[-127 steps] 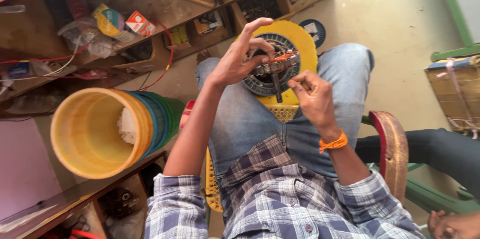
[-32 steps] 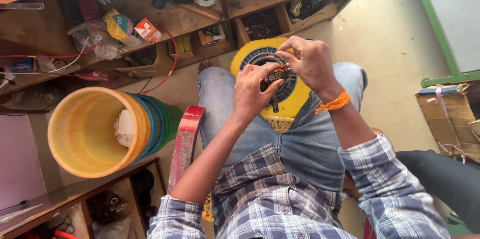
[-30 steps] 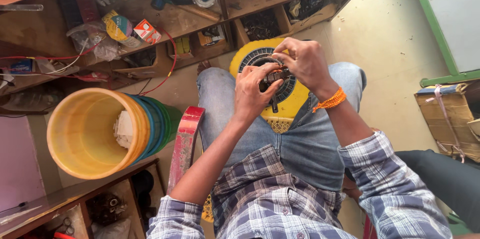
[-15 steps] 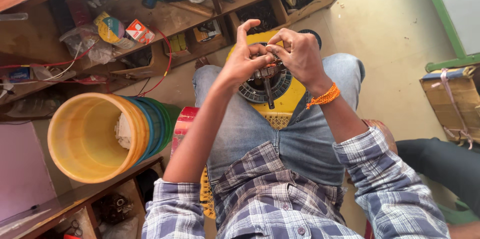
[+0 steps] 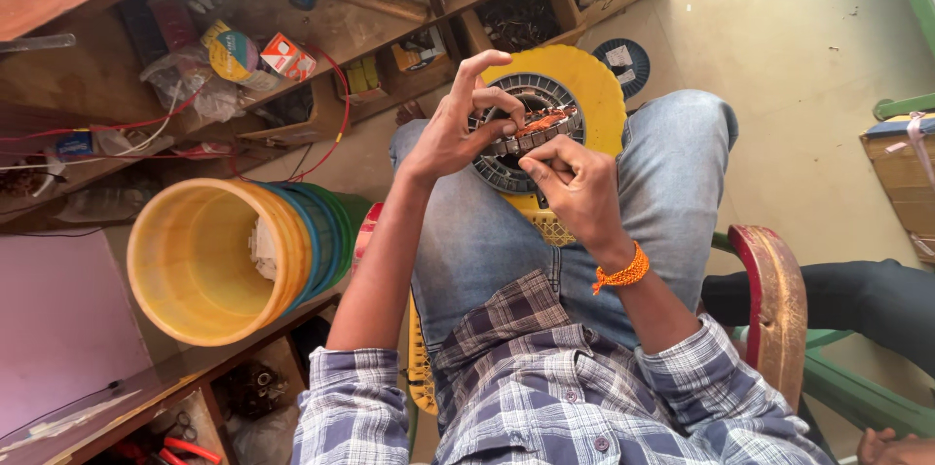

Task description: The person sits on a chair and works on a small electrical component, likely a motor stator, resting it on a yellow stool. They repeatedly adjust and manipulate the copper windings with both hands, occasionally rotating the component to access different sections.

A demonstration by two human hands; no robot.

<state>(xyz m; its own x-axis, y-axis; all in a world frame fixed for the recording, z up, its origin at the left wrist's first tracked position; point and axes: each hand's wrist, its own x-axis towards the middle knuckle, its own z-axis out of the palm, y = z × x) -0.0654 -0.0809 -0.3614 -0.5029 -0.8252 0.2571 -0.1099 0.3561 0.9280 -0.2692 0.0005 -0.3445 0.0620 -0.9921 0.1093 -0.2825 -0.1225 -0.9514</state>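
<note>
A round metal stator ring with copper-coloured winding (image 5: 531, 129) is held above my knees, in front of a yellow plastic disc (image 5: 594, 95). My left hand (image 5: 458, 124) grips the ring's left side, index finger raised and thumb on the rim. My right hand (image 5: 575, 183), with an orange thread band at the wrist, pinches the ring's lower right edge near the copper wire. I sit in blue jeans (image 5: 672, 173) and a checked shirt.
A stack of plastic buckets (image 5: 224, 251), yellow outermost, lies at my left. Wooden shelves (image 5: 321, 27) hold tape rolls, boxes, wires and parts. A red-rimmed stool (image 5: 774, 309) and another person's dark-trousered leg (image 5: 828, 290) are at the right. A dark wire spool (image 5: 623, 61) lies on the floor.
My right hand has dropped from above the ring to its lower right edge. My left hand's fingers have spread, index lifted. The view shifted slightly.
</note>
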